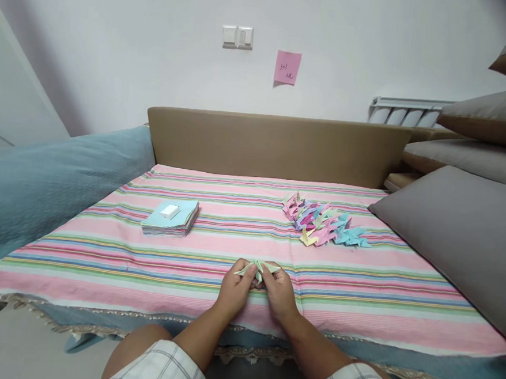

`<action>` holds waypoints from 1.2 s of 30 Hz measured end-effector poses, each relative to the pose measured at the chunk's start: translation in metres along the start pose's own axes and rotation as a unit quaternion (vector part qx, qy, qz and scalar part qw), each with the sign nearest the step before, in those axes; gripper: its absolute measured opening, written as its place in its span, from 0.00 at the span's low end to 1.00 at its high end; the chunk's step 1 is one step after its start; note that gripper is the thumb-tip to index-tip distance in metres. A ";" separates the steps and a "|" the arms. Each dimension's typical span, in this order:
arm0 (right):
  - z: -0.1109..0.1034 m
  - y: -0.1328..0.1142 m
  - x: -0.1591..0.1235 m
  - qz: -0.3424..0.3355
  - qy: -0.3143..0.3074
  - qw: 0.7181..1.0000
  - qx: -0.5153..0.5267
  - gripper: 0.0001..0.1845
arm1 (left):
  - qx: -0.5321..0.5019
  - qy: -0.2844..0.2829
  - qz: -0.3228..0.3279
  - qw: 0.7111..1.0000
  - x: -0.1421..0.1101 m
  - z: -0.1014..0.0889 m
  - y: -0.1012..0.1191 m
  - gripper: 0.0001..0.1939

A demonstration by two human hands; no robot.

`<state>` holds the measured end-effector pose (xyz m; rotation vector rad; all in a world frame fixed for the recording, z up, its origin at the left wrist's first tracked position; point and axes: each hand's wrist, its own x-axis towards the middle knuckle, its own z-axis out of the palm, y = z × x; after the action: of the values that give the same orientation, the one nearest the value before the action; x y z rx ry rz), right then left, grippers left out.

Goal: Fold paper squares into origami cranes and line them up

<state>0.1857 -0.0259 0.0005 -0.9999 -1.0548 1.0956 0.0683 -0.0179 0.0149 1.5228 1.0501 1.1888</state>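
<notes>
Both of my hands meet over the near edge of a striped pink cloth (350, 288). My left hand (233, 292) and my right hand (278, 293) pinch a small pale green folded paper piece (257, 267) between their fingertips. The paper is partly folded, with pointed flaps sticking out to both sides. A stack of square coloured papers (171, 217), light blue on top, lies to the far left with a small white object (169, 211) resting on it. A pile of several folded paper cranes (322, 221) in pink, blue, green and yellow lies to the far right.
The cloth covers a sofa bed with a brown backrest (273, 146). A blue blanket (41, 180) lies on the left, grey cushions (462, 227) on the right. A pink sticky note (287, 67) and wall switches (237, 37) are on the wall. My knees show below.
</notes>
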 end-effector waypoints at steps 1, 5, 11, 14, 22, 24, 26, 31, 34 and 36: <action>0.000 0.002 0.000 0.006 -0.001 1.000 0.008 0.20 | 0.021 0.007 0.012 1.000 0.000 -0.001 0.001 0.19; 0.000 0.007 0.001 0.027 0.005 0.999 0.028 0.22 | 0.095 0.020 0.048 0.994 0.000 -0.003 0.003 0.18; 0.001 0.006 0.001 0.030 0.018 0.999 0.017 0.24 | 0.105 0.025 0.090 0.990 -0.001 -0.003 0.004 0.16; 0.002 0.004 0.000 0.012 0.018 1.000 -0.008 0.23 | 0.090 0.030 0.090 0.991 -0.002 -0.002 0.006 0.16; 0.007 -0.005 -0.004 -0.064 0.055 0.991 -0.106 0.21 | -0.010 0.014 -0.001 1.000 -0.002 0.007 -0.001 0.21; 0.008 -0.005 -0.005 -0.078 0.051 0.989 -0.112 0.21 | 0.022 0.024 0.015 0.999 -0.002 0.008 -0.002 0.22; 0.009 -0.004 -0.005 -0.070 0.047 0.991 -0.101 0.20 | 0.052 0.036 0.035 0.997 -0.002 0.007 -0.002 0.22; 0.007 0.002 -0.002 -0.039 0.032 0.997 -0.057 0.19 | 0.083 0.047 0.077 0.992 -0.001 0.005 0.003 0.22; 0.008 0.005 -0.001 -0.015 0.008 1.000 -0.027 0.20 | 0.036 0.049 0.050 0.997 -0.001 0.004 0.007 0.23; 0.008 0.005 0.000 0.004 -0.001 1.000 -0.001 0.21 | -0.013 0.046 0.010 0.999 -0.001 0.005 0.008 0.23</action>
<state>0.1768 -0.0245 -0.0029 -1.0051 -1.0535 1.1020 0.0734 -0.0212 0.0219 1.4729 1.0778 1.2935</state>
